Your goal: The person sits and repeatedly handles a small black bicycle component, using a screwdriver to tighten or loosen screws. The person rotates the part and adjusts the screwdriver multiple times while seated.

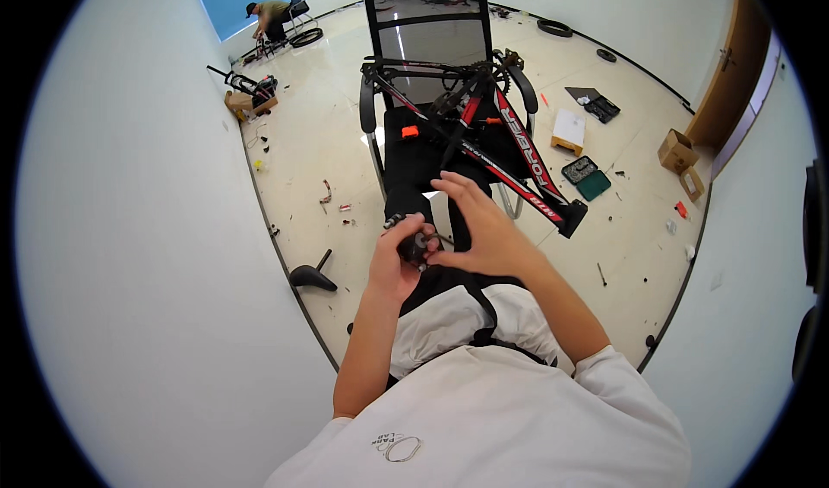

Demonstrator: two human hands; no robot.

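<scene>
My left hand [395,263] is wrapped around a small dark bicycle part [414,246] with metal bits on it, held low over my lap. Its exact kind I cannot make out. A thin rod [444,239] sticks out of that part toward the right. My right hand [488,233] is beside it, fingers stretched out and curved apart from the thumb. The thumb tip comes close to the part; whether it touches, I cannot tell. Ahead of both hands, a black and red bicycle frame [518,138] with its crank area upward rests across a black mesh chair [432,39].
A saddle with its post [315,276] lies on the floor at left. To the right are a green case of small parts [587,177], a black tool case [598,105] and a cardboard box [677,151]. Another person [269,17] bends over parts at the far left.
</scene>
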